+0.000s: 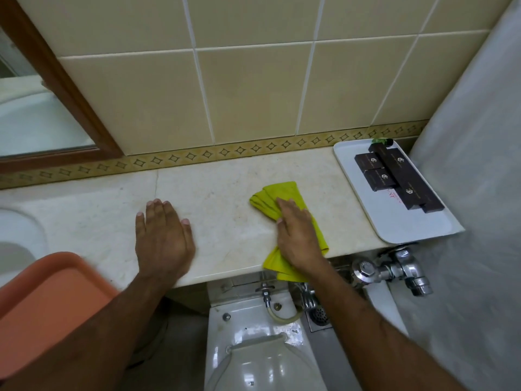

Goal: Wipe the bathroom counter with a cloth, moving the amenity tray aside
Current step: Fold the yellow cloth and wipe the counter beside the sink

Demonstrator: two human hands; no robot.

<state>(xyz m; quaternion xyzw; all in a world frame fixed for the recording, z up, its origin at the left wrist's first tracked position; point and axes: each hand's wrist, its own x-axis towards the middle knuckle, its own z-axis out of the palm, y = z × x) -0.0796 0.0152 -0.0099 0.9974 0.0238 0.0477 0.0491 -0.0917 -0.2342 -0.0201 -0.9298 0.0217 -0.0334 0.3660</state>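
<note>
A yellow-green cloth lies on the cream marble counter, its tail hanging over the front edge. My right hand presses flat on the cloth. My left hand rests palm down on the bare counter to the left, fingers spread, holding nothing. A white amenity tray sits at the counter's right end, with several dark brown boxes on it.
A sink basin is set in the counter at far left, with an orange plastic tub in front of it. A toilet and chrome flush valve lie below the counter. A shower curtain hangs at right, a wood-framed mirror at upper left.
</note>
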